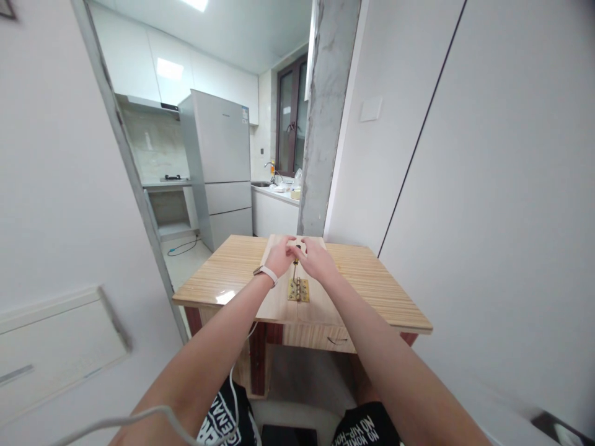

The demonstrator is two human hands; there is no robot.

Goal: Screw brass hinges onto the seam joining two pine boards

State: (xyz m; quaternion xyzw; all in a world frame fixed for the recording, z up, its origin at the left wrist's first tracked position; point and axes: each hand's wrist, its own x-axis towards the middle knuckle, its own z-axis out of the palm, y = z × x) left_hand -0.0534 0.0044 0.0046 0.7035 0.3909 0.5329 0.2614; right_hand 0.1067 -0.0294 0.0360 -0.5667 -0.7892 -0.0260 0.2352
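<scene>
A brass hinge [298, 290] lies on pale wooden boards [274, 308] on the striped wooden table [372, 285]. Above the hinge stands a screwdriver [296, 260] with a dark and yellow handle, its shaft reaching down to the hinge's left leaf. My left hand [281, 254], with a pale band at the wrist, has its fingers closed at the handle. On the other side of the handle, my right hand [317, 257] has its fingers curled close to it; whether they touch it is hard to tell.
Under the tabletop is a drawer [318, 336] with a small handle. A white cable [232, 384] hangs by my left forearm. Beyond the table are a grey refrigerator [225, 142] and a sink counter [276, 195]. White walls rise on both sides.
</scene>
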